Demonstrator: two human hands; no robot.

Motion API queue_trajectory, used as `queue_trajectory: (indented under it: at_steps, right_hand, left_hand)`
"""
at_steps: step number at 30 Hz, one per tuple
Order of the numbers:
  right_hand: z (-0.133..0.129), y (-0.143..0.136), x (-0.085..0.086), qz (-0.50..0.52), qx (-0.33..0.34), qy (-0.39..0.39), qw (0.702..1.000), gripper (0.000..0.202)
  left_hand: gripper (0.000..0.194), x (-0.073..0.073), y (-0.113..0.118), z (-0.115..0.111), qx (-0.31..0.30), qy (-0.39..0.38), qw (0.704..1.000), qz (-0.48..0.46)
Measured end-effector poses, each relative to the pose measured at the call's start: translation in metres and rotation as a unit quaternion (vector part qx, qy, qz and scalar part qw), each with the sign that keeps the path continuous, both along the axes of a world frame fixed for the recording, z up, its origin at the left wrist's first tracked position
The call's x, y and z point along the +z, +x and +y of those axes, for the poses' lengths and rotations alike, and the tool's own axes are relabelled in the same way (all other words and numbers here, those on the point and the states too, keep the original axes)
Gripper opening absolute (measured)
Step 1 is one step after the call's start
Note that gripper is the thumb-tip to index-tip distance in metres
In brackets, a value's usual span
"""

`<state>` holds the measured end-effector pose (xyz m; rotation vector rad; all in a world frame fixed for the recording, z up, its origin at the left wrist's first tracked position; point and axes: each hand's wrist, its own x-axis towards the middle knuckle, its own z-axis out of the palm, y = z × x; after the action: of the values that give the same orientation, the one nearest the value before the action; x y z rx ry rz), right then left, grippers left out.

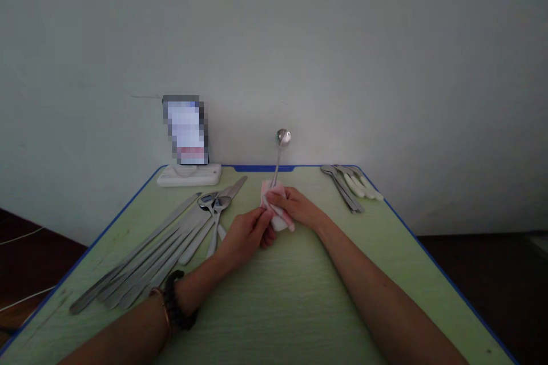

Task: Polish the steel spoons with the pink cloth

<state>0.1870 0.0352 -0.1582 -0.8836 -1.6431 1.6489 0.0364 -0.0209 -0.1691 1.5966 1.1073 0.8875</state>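
A shiny metal spoon (283, 138) stands upright above the table, its round bowl at the top. A pink and white cloth (280, 222) is folded around its handle. My right hand (297, 206) is closed on the cloth, thumb across the front, pressing it about the handle. Lower and to the left, my left hand (246, 235) is closed at the handle's bottom end, touching the cloth; the end itself is hidden by fingers and cloth. Beside my left hand lie several long table knives (149, 256) and a few loose spoons (221, 203).
The light green table (274, 308) has a blue edge and meets a grey wall. At the back left, a phone (188, 131) with a blurred screen stands on a white base (188, 175). Metal spoons (342, 189) and white-handled cutlery (362, 187) lie at the back right.
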Motion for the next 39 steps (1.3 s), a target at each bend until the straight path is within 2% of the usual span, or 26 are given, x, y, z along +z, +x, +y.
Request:
queue_trajectory:
  at_steps: [4, 11, 15, 19, 22, 28, 31, 35, 37, 39]
  right_hand:
    - [-0.001, -0.001, 0.000, 0.004, -0.024, -0.002, 1.000, 0.041]
    - [0.001, 0.003, 0.000, -0.003, 0.025, 0.002, 1.000, 0.039]
    - [0.002, 0.005, -0.001, -0.021, 0.025, 0.019, 0.999, 0.036]
    - [0.002, 0.003, -0.004, -0.009, -0.016, 0.004, 1.000, 0.036]
    - [0.003, 0.001, -0.008, 0.040, -0.070, -0.032, 0.996, 0.035]
    - [0.008, -0.004, -0.010, 0.176, -0.183, -0.113, 0.961, 0.037]
    - [0.007, -0.003, -0.010, 0.174, -0.160, -0.110, 0.965, 0.037]
    - [0.005, 0.000, -0.011, 0.081, -0.084, -0.065, 0.991, 0.038]
    - [0.005, -0.001, -0.012, 0.060, -0.078, -0.048, 0.994, 0.037]
    - [0.006, -0.003, -0.012, 0.083, -0.110, -0.063, 0.988, 0.036]
  left_hand:
    - [0.039, 0.002, 0.001, -0.001, 0.009, -0.001, 1.000, 0.007]
    - [0.035, 0.004, 0.002, -0.003, 0.031, -0.010, 0.999, 0.012]
    - [0.036, 0.004, 0.001, -0.003, 0.027, -0.018, 0.999, 0.028]
    - [0.041, 0.008, -0.001, -0.004, 0.018, 0.011, 0.997, 0.072]
    - [0.040, 0.011, -0.001, -0.004, 0.002, 0.044, 0.993, 0.105]
    - [0.033, 0.011, 0.001, -0.006, -0.043, 0.069, 0.982, 0.171]
    - [0.031, 0.011, 0.001, -0.007, -0.048, 0.060, 0.981, 0.177]
    - [0.032, 0.010, 0.001, -0.006, -0.035, 0.038, 0.987, 0.155]
    - [0.032, 0.009, 0.001, -0.005, -0.026, 0.034, 0.987, 0.157]
    - [0.031, 0.009, 0.001, -0.004, -0.029, 0.050, 0.982, 0.181]
